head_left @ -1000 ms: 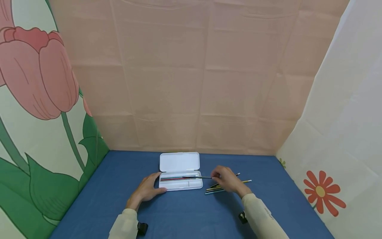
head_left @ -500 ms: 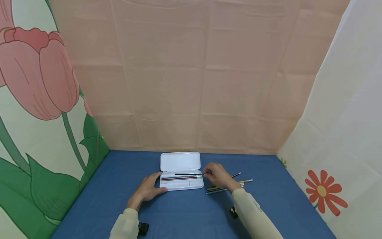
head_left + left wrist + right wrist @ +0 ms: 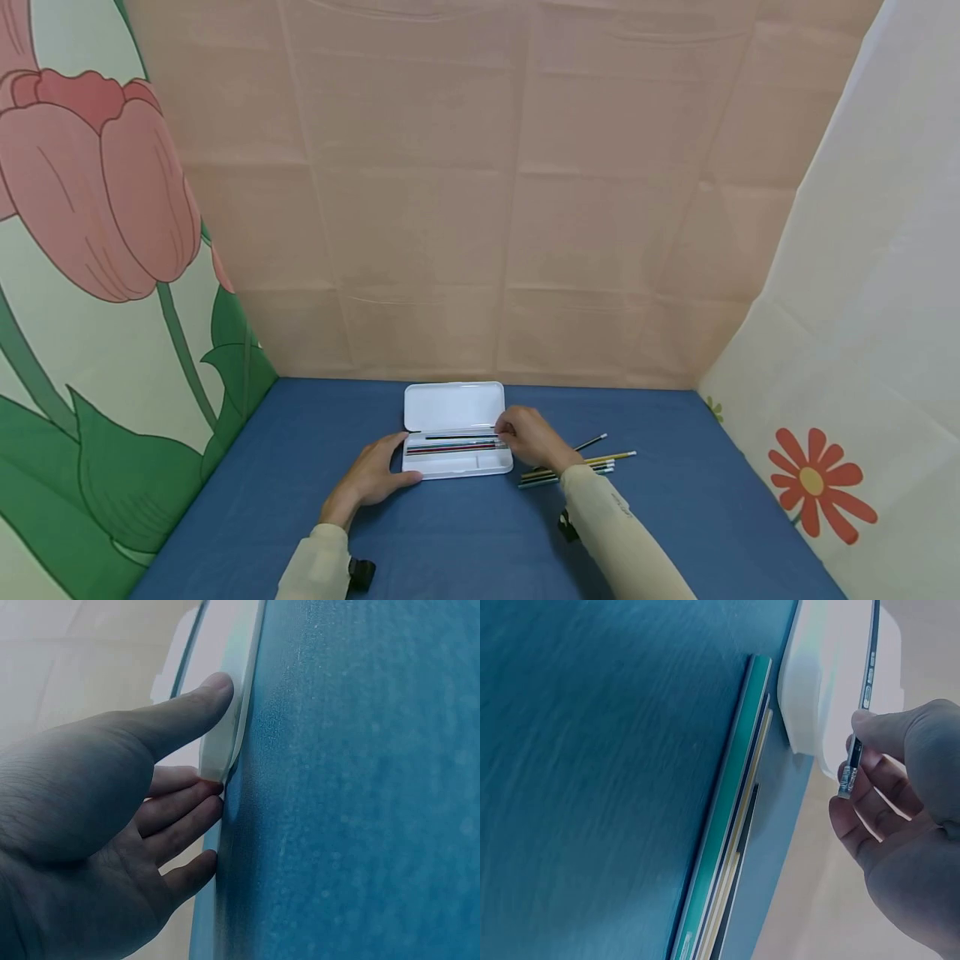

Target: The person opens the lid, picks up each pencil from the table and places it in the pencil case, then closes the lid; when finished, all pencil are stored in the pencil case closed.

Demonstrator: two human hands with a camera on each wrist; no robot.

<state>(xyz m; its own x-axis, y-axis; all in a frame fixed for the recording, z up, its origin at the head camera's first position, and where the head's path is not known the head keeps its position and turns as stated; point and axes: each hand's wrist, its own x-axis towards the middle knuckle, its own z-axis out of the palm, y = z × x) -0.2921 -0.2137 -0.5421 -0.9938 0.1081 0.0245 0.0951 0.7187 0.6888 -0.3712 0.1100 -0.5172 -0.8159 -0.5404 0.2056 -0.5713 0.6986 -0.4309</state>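
A white pencil case [image 3: 457, 465] lies with its lid [image 3: 453, 406] up, several pencils [image 3: 456, 447] lined up inside. My left hand [image 3: 370, 473] holds the case's left end, thumb along the front wall and fingers at the end, as the left wrist view also shows. Over the case's right end, my right hand [image 3: 531, 437] pinches a dark pencil [image 3: 868, 684] near its metal-banded end between thumb and fingers. That pencil lies lengthwise over the back part of the case; whether it touches the bottom cannot be told.
Right of the case lies a loose pile of pencils [image 3: 540, 477], partly under my right forearm; a green one [image 3: 731, 780] is in front. Blue cloth [image 3: 450, 542] covers the table. A beige backdrop [image 3: 480, 250] rises behind, with printed fabric on both sides.
My right hand has moved left from beside the pile to the case's right end, bringing the dark pencil over the back of the case. My left hand has stayed in place.
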